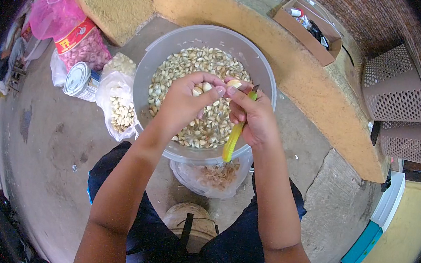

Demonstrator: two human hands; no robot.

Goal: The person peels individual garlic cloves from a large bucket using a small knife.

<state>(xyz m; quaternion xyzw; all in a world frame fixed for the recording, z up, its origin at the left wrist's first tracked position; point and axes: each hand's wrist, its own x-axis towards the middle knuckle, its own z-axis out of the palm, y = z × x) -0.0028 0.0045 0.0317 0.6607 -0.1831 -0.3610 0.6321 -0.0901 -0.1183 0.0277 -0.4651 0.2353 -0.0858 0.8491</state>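
A large grey tub holds many garlic cloves in what looks like water. Over its middle, my left hand is closed around a few pale cloves. Close beside it, my right hand pinches a clove between thumb and finger. That same hand also keeps a yellow-green cutter against the palm, its dark tip pointing up and away from me and its handle hanging toward the tub's near rim. The fingertips of both hands nearly meet.
Left of the tub are a bag of cloves, a can and a pink net sack. A plastic bag of peelings lies below the near rim. Beyond stand a cardboard box and perforated crates.
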